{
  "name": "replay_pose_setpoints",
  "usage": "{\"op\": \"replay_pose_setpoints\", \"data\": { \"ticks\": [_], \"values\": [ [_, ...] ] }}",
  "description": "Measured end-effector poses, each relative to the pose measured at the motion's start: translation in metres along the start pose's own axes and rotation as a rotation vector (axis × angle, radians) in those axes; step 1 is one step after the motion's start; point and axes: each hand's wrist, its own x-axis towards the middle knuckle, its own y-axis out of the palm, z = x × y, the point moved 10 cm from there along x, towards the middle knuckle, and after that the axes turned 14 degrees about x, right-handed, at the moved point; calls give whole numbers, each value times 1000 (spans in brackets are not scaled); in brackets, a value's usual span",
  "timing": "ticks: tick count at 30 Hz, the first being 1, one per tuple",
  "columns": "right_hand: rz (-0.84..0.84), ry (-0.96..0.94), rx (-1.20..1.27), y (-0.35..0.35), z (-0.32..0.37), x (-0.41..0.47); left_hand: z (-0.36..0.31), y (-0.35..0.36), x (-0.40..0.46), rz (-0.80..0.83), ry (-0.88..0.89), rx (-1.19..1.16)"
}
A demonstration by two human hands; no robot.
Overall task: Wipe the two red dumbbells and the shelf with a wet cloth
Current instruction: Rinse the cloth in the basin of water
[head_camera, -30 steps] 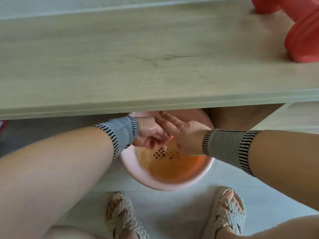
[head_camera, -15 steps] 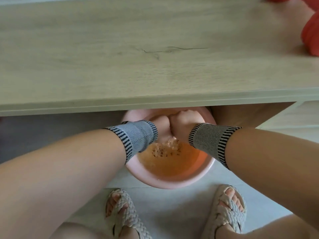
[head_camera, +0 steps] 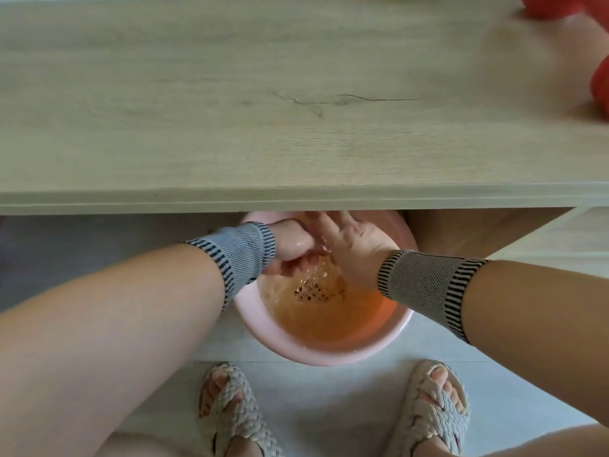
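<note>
The light wooden shelf (head_camera: 296,110) fills the upper half of the view. Parts of two red dumbbells show on it at the right edge, one (head_camera: 560,6) at the top and one (head_camera: 601,89) lower down. Below the shelf's front edge, both hands hang over a pink basin (head_camera: 329,356) of orange-tinted water. My left hand (head_camera: 291,250) is a wet fist, closed on a wadded cloth that is almost wholly hidden. My right hand (head_camera: 349,245) lies open beside it, fingers spread and touching the fist.
The basin stands on a pale tiled floor, partly under the shelf. Dark specks float in the water. My feet in woven sandals (head_camera: 237,413) (head_camera: 435,410) stand just in front of the basin. Striped wrist bands cover both wrists.
Half a second ago both hands were fists pressed together over the water. The right hand has since opened and spread its fingers, while the left stays clenched. The view has shifted slightly.
</note>
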Motion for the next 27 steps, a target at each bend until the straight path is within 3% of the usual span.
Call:
{"op": "replay_pose_setpoints", "data": {
  "ticks": [2,5,8,11,15,18,21,27],
  "values": [
    [-96,-132,-9,-13,11,-5,-6,14,-11,199,38,-143],
    [-226,-333,58,-26,26,-3,-12,30,-25,381,63,-73],
    [-187,-242,138,-35,15,2,-14,41,-31,456,71,35],
    [-65,-215,-86,-24,16,3,-11,38,-24,353,25,145],
    [36,-128,-182,-16,8,5,-12,28,-10,146,-13,309],
    [98,-71,-244,-6,2,7,-28,25,-9,2,66,666],
    [106,-6,-206,0,-3,7,-44,25,-10,-147,180,966],
    [101,141,-29,8,-14,11,-39,1,-4,-417,178,1072]
  ]
}}
